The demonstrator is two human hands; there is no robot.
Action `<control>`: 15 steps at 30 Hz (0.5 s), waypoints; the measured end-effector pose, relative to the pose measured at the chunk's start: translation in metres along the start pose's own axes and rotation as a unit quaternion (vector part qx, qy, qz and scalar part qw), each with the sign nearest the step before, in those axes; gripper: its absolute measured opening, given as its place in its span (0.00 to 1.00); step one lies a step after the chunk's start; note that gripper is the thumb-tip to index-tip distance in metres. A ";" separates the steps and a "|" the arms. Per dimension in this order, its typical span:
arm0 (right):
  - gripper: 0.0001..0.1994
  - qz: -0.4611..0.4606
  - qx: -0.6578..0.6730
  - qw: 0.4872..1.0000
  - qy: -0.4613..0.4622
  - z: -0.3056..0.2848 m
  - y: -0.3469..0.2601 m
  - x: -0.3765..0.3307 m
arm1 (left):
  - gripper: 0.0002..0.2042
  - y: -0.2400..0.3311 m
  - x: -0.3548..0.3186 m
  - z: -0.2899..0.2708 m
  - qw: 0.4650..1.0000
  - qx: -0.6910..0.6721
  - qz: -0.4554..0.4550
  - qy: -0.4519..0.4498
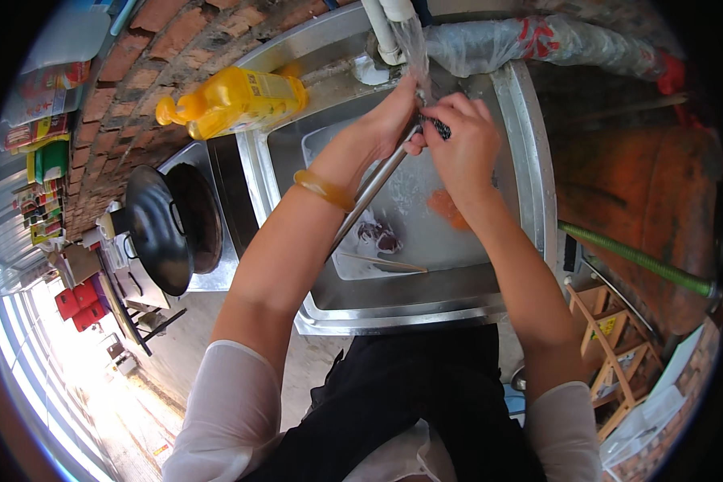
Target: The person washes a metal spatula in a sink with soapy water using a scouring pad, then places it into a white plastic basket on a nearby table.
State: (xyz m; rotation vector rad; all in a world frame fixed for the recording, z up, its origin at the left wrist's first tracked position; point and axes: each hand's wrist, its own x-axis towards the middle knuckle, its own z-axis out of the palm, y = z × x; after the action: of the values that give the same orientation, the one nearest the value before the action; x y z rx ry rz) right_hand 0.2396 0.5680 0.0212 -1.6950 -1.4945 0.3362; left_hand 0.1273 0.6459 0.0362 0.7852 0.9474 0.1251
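Both my hands meet under the stream from the white tap pipe [398, 11], above the steel sink [542, 185]. My left hand [395, 114] is closed around the upper end of a long metal rod-like handle [381, 178], which slants down to the lower left behind my left forearm; its far end is hidden. My right hand [467, 143] is closed, its fingers bent over a small dark, speckled scrubber [436, 127] pressed against the top of the handle. Water [411, 44] runs down onto my left hand.
In the sink a pale tub [347, 275] holds cloudy water, an orange mesh piece [448, 209], a dark object [381, 237] and thin sticks [390, 263]. A yellow detergent bottle [249, 98] lies at the upper left. A black wok [157, 229] stands left; a plastic-wrapped pipe [498, 48] crosses behind.
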 end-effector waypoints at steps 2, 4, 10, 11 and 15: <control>0.08 -0.001 -0.001 1.000 -0.011 0.001 0.001 0.001 | 0.40 -0.007 0.007 -0.007 1.000 0.002 -0.018 0.014; 0.07 0.008 -0.017 0.999 0.029 0.007 0.002 0.011 | 0.39 -0.007 0.012 -0.003 0.999 -0.009 -0.001 0.031; 0.04 0.089 0.009 0.995 0.055 0.008 0.017 -0.012 | 0.29 -0.022 -0.005 0.009 0.998 -0.033 -0.039 0.048; 0.05 0.108 0.021 0.992 0.066 0.010 0.023 -0.015 | 0.28 -0.024 -0.009 0.013 0.997 -0.041 -0.046 0.038; 0.06 0.065 0.050 0.995 0.051 0.010 0.009 -0.024 | 0.27 -0.024 -0.003 0.002 0.995 -0.052 -0.042 0.072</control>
State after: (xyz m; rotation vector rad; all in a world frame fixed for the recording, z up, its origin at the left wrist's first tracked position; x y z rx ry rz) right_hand 0.2322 0.5503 0.0009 -1.7078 -1.2770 0.3814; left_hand 0.1214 0.6264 0.0234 0.6448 1.0997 0.1578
